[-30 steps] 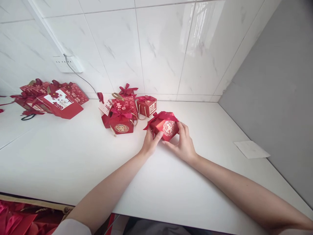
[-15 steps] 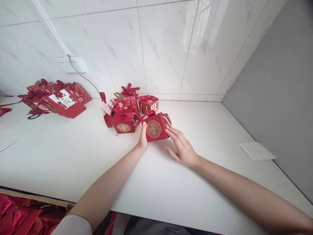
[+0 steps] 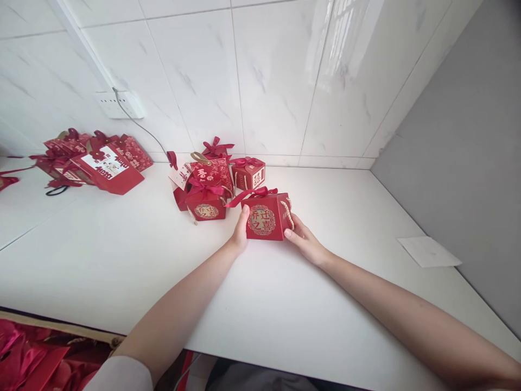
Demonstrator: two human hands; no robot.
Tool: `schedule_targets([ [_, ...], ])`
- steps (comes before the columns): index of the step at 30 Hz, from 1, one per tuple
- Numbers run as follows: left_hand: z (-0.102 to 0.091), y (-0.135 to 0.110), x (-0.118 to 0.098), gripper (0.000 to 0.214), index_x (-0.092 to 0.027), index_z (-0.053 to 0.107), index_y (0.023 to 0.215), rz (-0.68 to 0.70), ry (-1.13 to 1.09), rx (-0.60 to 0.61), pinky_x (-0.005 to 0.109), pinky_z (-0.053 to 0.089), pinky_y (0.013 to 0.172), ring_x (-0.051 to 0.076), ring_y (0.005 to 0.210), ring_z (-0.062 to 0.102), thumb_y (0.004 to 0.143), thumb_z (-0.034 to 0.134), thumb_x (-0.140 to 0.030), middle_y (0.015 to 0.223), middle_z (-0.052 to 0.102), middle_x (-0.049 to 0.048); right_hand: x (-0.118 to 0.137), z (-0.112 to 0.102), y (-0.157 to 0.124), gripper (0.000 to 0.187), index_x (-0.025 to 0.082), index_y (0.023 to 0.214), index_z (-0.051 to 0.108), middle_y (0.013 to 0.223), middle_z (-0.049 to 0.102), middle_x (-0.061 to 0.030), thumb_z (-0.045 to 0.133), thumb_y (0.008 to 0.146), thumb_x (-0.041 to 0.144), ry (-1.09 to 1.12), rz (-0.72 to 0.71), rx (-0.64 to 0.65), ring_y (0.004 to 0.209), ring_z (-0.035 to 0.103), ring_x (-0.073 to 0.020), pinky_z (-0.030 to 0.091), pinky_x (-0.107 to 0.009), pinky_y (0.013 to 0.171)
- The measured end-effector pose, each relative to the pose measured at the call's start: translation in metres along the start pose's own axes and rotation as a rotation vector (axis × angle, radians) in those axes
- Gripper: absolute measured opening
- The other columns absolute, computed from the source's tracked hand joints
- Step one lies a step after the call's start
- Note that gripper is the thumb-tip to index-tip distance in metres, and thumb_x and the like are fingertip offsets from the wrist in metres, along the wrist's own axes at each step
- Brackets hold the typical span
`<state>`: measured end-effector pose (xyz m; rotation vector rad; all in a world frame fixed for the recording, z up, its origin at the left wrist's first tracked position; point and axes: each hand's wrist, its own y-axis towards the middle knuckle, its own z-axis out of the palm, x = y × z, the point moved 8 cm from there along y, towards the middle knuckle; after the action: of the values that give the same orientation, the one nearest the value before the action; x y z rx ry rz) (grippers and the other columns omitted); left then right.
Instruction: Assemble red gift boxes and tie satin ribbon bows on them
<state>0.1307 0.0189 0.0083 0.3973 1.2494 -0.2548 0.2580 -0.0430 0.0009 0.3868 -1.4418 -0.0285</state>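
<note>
A red gift box [image 3: 262,220] with a round gold emblem, a ribbon bow on top and a twisted rope handle on its right side sits upright between my hands. My left hand [image 3: 241,231] grips its left side, thumb on the front face. At the right side, my right hand [image 3: 305,239] is closed on the box, with its thumb at the lower front corner and the other fingers mostly hidden behind. Left of it stands a similar red box [image 3: 206,210] with the same emblem. Behind is a smaller red box [image 3: 249,175] with a white label.
More red gift boxes [image 3: 114,171] are piled at the left by the wall. A cable hangs from a wall socket [image 3: 119,105]. Red packaging [image 3: 36,358] fills a container below the table's front edge. White paper [image 3: 428,251] lies near the grey panel [image 3: 456,141].
The held box has shifted slightly right and now sits more upright. My right hand's fingers have moved from its front right edge to around its right side.
</note>
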Motion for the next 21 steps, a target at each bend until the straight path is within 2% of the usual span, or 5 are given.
schedule_targets([
  [5, 0.0044, 0.0008, -0.0019, 0.063, -0.023, 0.064, 0.117, -0.019, -0.009, 0.047, 0.046, 0.048, 0.106, 0.031, 0.128, 0.054, 0.090, 0.032, -0.070, 0.121, 0.069, 0.0054, -0.0008, -0.0031, 0.0013, 0.055, 0.026, 0.130, 0.046, 0.145, 0.048, -0.0073, 0.061, 0.087, 0.058, 0.009, 0.030, -0.021, 0.135, 0.044, -0.0263, 0.039, -0.045, 0.112],
  [21, 0.0097, 0.0022, -0.0023, 0.064, -0.021, 0.066, 0.120, -0.054, -0.061, 0.099, 0.044, 0.051, 0.102, 0.030, 0.118, 0.062, 0.091, 0.033, -0.068, 0.120, 0.070, 0.0065, -0.0011, -0.0062, 0.0021, 0.052, 0.025, 0.127, 0.048, 0.142, 0.052, -0.0069, 0.059, 0.088, 0.058, 0.002, 0.055, -0.030, 0.132, 0.048, -0.0260, 0.039, -0.044, 0.111],
])
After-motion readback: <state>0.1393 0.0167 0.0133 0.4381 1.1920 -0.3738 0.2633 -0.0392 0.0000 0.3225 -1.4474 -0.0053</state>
